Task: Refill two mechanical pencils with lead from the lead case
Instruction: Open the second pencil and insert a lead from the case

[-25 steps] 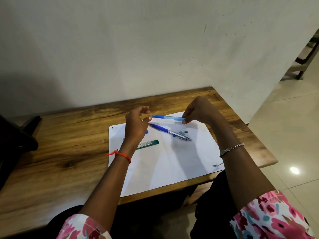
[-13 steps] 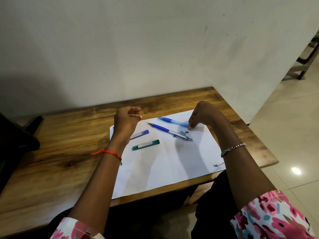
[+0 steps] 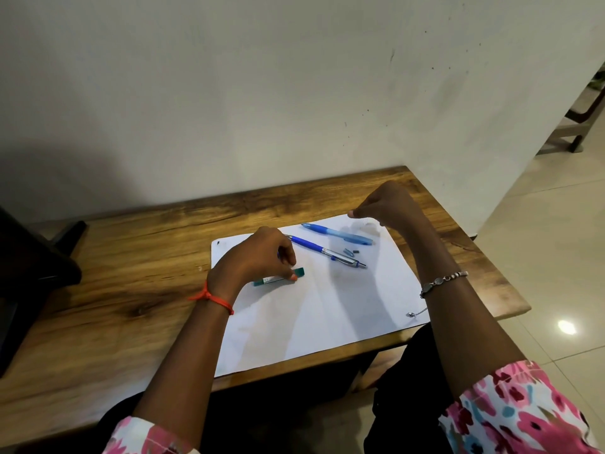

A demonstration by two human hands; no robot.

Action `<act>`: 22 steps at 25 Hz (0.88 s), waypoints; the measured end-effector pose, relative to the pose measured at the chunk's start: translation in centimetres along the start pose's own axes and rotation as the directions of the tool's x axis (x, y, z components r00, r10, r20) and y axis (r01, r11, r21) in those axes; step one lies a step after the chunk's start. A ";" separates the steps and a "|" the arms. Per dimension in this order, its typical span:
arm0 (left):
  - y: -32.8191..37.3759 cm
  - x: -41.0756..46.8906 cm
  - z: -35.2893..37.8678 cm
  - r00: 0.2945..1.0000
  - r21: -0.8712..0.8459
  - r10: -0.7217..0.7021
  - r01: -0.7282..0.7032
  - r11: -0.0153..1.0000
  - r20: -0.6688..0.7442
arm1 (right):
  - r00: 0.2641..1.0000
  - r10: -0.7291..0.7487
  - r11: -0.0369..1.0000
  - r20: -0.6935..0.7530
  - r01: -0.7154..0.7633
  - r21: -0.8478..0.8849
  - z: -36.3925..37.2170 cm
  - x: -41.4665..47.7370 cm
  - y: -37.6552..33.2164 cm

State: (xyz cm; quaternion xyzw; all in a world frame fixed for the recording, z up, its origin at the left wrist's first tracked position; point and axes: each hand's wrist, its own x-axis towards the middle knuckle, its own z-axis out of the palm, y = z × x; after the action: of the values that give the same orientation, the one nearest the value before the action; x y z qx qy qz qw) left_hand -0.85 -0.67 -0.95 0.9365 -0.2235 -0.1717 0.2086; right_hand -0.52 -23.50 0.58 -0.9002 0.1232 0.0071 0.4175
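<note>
On the paper sheet [image 3: 327, 309], at eight o'clock from the dark-blue mechanical pencil [image 3: 322, 250], my left grip [image 3: 258, 257] pinches the green lead case [image 3: 299, 272]. It looks light, stiff and slick, so I'd hold its long edges. My right grip [image 3: 386, 204] hovers curled at one o'clock; I cannot tell what it holds.

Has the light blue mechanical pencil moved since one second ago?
Yes. The light blue pencil went down from the air onto the white paper, beyond the dark blue pencil; the right hand released it.
</note>
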 end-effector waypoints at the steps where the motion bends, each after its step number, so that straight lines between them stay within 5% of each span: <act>1: 0.0 0.0 0.1 1.000 0.010 -0.001 0.000 1.000 0.013 | 1.000 -0.018 1.000 -0.007 0.018 0.005 0.1 0.0 0.0; 6: 0.2 0.1 0.2 0.997 -0.081 0.014 -0.020 0.997 -0.076 | 0.994 -0.103 0.991 -0.018 0.104 0.084 0.5 0.2 -0.2; 10: 0.6 0.3 -0.2 0.965 -0.403 -0.091 -0.016 0.915 -0.245 | 0.953 -0.215 0.961 0.211 0.168 0.219 1.1 -0.2 -1.1; 17: 1.7 0.2 -0.1 0.973 -0.686 -0.108 -0.062 0.725 -0.202 | 0.876 -0.323 0.930 0.358 0.224 0.290 2.2 -0.5 -2.2; 22: 1.6 0.2 -0.2 0.975 -0.700 -0.128 -0.036 0.713 -0.181 | 0.873 -0.325 0.930 0.363 0.224 0.293 2.2 -0.5 -2.3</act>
State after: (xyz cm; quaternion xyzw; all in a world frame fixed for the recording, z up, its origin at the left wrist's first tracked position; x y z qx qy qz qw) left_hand -1.17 -1.99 -0.05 0.8062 -0.0947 -0.1460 0.5654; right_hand -0.28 -20.29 0.88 -0.8297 -0.0959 0.1188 0.5369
